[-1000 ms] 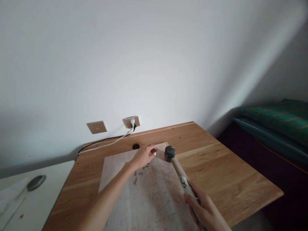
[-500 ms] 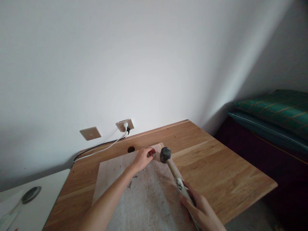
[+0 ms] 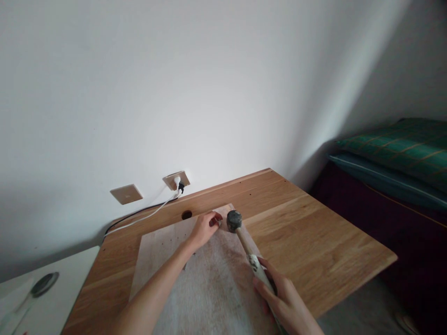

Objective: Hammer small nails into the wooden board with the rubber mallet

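Observation:
My left hand (image 3: 206, 229) is closed in a pinch near the far right corner of a pale, worn board (image 3: 216, 293). Between its fingertips is a small grey nail-like piece (image 3: 220, 223), mostly covered. My right hand (image 3: 281, 293) is wrapped around the handle of a rubber mallet (image 3: 234, 221). The mallet has a black head and a wooden handle with a spotted white grip. Its head is just right of my left fingertips, over the board's right edge. Small dark spots run in a row along the board's far left part. Partly behind my left forearm lie small grey bits (image 3: 185, 267).
The board lies on a wooden table (image 3: 314, 232) against a white wall. Near the back edge is a round cable hole (image 3: 186, 214). A wall socket (image 3: 176, 180) holds plugs with trailing cables (image 3: 139, 217). A white surface (image 3: 70, 274) adjoins at left; pillows (image 3: 401, 149) are stacked at right.
The whole view has shifted slightly, so everything sits a little farther left and higher. Both hands keep their grips, and the mallet head remains beside my left fingertips.

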`<action>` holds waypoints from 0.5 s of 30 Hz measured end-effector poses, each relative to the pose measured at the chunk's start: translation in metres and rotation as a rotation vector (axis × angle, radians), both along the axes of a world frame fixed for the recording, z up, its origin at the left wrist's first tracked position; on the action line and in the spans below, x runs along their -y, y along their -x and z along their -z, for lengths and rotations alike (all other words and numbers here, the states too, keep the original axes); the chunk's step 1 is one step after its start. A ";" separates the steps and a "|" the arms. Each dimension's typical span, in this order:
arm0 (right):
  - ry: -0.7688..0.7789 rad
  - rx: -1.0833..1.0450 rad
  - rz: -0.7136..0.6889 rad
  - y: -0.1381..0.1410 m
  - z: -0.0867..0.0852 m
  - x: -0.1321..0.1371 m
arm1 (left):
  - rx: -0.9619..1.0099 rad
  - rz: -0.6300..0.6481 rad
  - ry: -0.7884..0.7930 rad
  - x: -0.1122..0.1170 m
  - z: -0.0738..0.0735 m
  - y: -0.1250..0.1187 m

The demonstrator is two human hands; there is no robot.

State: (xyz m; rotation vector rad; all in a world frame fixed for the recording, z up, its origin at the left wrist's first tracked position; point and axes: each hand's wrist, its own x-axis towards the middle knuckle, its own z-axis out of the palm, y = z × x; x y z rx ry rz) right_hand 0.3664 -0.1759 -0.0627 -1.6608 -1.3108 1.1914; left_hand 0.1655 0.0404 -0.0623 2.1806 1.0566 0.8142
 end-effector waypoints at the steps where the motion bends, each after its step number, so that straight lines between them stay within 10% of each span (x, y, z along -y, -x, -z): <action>1: 0.008 -0.001 0.002 0.000 0.000 0.000 | 0.001 0.003 0.003 0.000 0.000 0.000; 15: 0.036 -0.006 -0.041 -0.003 -0.003 -0.004 | 0.069 0.004 0.093 -0.004 0.002 0.000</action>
